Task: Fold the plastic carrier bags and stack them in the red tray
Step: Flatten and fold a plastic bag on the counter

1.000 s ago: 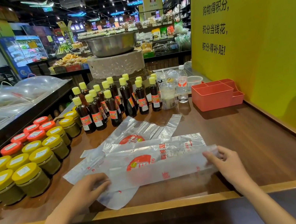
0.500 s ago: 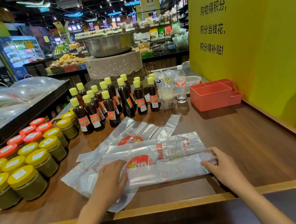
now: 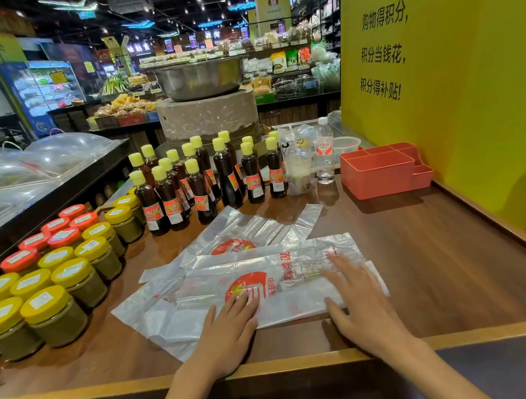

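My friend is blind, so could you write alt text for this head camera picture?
Both hands, left hand and right hand, press flat on a clear plastic carrier bag with red print on a brown wooden counter; a red plastic compartment tray sits behind.

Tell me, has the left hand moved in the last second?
Yes. The left hand has slid right along the near bag, away from the yellow-lidded jars, and now lies flat beside its red logo.
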`<state>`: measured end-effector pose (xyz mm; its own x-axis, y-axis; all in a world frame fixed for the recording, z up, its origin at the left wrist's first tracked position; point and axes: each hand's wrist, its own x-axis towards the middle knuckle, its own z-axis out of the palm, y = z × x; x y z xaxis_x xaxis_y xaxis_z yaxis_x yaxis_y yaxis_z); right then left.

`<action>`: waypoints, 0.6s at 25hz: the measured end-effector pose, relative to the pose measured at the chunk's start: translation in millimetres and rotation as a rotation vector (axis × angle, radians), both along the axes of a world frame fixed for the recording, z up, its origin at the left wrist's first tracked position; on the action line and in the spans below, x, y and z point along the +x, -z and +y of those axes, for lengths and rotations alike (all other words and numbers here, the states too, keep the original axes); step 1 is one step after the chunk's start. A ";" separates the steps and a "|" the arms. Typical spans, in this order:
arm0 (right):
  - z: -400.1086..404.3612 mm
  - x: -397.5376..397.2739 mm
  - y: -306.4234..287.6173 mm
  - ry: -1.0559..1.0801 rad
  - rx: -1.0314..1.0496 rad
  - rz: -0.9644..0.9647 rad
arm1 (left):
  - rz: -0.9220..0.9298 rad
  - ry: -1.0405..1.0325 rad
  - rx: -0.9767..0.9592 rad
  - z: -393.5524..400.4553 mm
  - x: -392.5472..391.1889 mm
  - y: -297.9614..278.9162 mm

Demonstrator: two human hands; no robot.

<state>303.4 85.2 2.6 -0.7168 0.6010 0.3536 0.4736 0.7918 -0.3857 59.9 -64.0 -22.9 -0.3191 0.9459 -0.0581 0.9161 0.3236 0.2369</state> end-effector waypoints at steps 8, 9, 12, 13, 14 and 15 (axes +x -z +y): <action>-19.6 -47.2 11.8 -0.214 -0.179 -0.434 | -0.018 0.015 -0.022 -0.6 -5.2 -1.2; -13.5 -40.8 12.5 -0.186 -0.189 -0.446 | -0.019 0.007 -0.029 -0.8 -7.3 -0.8; 13.6 -12.5 11.0 -0.070 -0.212 -0.492 | -0.033 -0.033 -0.040 -5.3 -21.6 -0.3; 24.5 -1.1 10.3 -0.026 -0.212 -0.508 | -0.033 -0.041 -0.045 -8.7 -28.2 0.2; 34.3 9.8 10.2 0.017 -0.211 -0.524 | -0.031 -0.049 -0.057 -12.3 -35.2 1.0; 42.2 19.1 10.9 0.053 -0.207 -0.537 | -0.027 -0.056 -0.070 -16.1 -41.0 1.7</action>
